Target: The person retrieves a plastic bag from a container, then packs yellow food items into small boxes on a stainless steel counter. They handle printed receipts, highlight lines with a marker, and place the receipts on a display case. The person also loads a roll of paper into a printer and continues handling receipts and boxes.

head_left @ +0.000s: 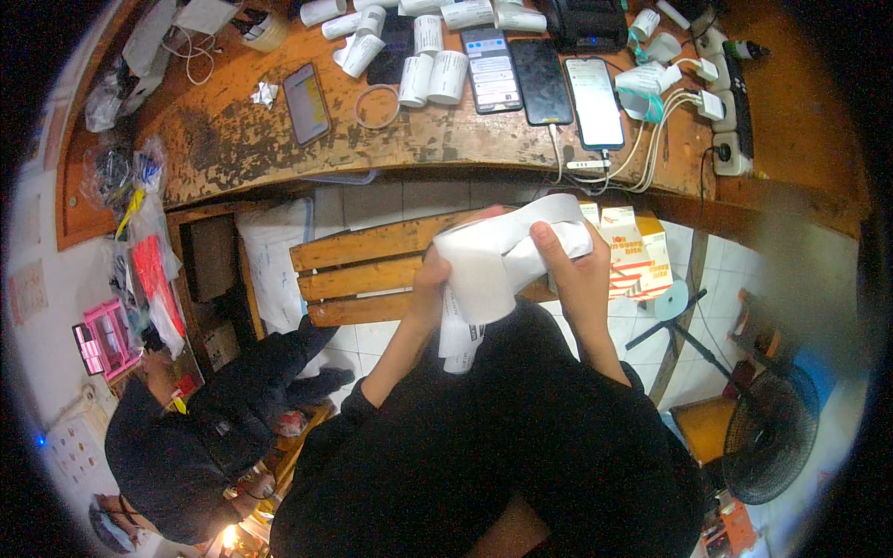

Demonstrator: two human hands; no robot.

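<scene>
A long white paper strip is looped between my hands over my lap, with its printed lower end hanging down and curled. My left hand grips the strip's left edge, its fingers partly hidden behind the paper. On the right side, my right hand pinches the folded strip with the thumb on top. Beyond them, on the worn wooden desk, lie several curled printed paper slips, a phone with a lit list, a dark phone and a bright-screened phone on a cable.
A black printer-like device and a white power strip with chargers stand at the desk's right. Below are a slatted wooden bench, printed cartons and a black fan. Another person in dark clothes is at lower left.
</scene>
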